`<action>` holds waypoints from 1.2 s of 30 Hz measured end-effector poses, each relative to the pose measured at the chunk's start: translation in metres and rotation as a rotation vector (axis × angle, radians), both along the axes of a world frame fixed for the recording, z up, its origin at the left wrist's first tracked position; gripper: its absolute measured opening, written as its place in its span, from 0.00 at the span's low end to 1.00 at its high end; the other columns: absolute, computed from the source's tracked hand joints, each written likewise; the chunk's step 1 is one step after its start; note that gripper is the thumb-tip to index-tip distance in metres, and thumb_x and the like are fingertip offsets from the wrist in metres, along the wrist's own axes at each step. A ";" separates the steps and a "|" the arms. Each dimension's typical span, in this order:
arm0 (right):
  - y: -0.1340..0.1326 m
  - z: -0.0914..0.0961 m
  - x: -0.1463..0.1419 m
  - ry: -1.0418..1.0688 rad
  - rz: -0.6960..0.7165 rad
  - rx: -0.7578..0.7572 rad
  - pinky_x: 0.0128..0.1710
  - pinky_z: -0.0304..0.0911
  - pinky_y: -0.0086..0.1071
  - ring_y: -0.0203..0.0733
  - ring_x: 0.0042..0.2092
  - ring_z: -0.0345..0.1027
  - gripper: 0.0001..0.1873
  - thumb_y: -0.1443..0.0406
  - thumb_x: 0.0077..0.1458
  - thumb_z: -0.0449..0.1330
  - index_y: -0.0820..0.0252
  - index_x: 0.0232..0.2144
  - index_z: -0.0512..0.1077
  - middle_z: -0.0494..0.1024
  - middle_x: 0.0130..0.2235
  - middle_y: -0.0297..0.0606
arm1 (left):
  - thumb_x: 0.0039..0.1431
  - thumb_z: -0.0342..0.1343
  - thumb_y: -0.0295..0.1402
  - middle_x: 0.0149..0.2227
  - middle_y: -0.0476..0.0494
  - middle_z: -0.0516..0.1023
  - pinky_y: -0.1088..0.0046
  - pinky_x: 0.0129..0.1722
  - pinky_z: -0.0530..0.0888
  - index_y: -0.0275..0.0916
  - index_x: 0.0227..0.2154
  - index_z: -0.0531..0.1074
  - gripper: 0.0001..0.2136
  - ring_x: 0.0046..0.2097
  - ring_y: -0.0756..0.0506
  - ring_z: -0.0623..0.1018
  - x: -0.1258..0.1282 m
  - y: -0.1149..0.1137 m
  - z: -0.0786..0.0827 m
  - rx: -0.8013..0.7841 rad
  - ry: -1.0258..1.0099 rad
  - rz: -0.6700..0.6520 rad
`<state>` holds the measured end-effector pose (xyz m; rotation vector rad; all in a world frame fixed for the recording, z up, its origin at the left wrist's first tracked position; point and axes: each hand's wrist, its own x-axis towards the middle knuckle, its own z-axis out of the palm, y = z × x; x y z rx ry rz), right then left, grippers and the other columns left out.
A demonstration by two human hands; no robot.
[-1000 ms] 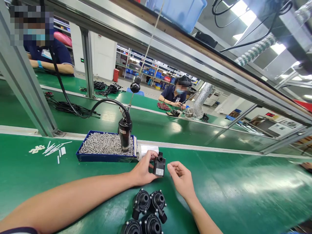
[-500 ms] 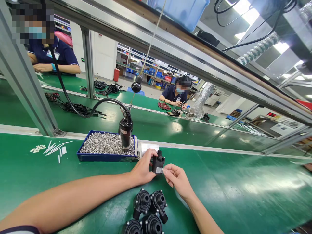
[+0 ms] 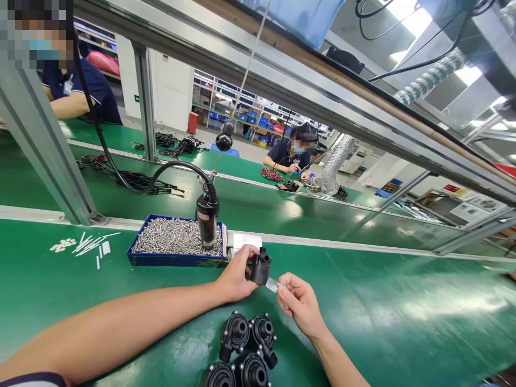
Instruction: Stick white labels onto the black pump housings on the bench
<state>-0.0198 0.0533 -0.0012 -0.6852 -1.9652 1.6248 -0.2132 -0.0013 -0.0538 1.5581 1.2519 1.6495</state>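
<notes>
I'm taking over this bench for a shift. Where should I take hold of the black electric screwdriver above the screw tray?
Wrap a hand around the barrel of the black electric screwdriver, coming from the near side. It stands upright over the blue tray, its cable leaves at the top, and its lower end reaches the screws.

On the surface (image 3: pixel 382 301), a tray (image 3: pixel 177 262) of screws (image 3: pixel 175 236) lay ahead, an electric screwdriver (image 3: pixel 207 223) standing in its right end. Washers (image 3: pixel 62 245) and short rods (image 3: pixel 91 243) lay left of the tray. The left hand (image 3: pixel 236 277) held a pump body (image 3: pixel 260 267) just before the tray's right corner, the right hand (image 3: pixel 300 303) beside it with a small clear piece (image 3: pixel 273 285). Pump housings (image 3: pixel 242 344) lay nearer, below the hands. Bundled cables (image 3: pixel 137 183) lay behind, on a farther bench (image 3: pixel 258 215).
</notes>
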 end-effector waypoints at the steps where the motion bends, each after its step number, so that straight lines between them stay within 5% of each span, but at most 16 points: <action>1: 0.002 0.000 0.000 0.005 -0.010 0.004 0.20 0.43 0.28 0.31 0.18 0.46 0.32 0.35 0.57 0.65 0.54 0.28 0.64 0.59 0.17 0.23 | 0.49 0.66 0.28 0.51 0.40 0.73 0.71 0.36 0.76 0.43 0.49 0.63 0.25 0.50 0.40 0.76 0.000 0.000 0.001 -0.005 -0.008 -0.009; 36: 0.004 -0.002 -0.007 -0.053 -0.067 0.038 0.20 0.44 0.28 0.31 0.21 0.48 0.32 0.36 0.55 0.68 0.57 0.27 0.69 0.59 0.19 0.24 | 0.50 0.69 0.32 0.51 0.39 0.72 0.70 0.35 0.75 0.43 0.50 0.64 0.26 0.50 0.38 0.75 0.002 -0.002 0.001 0.004 -0.019 -0.059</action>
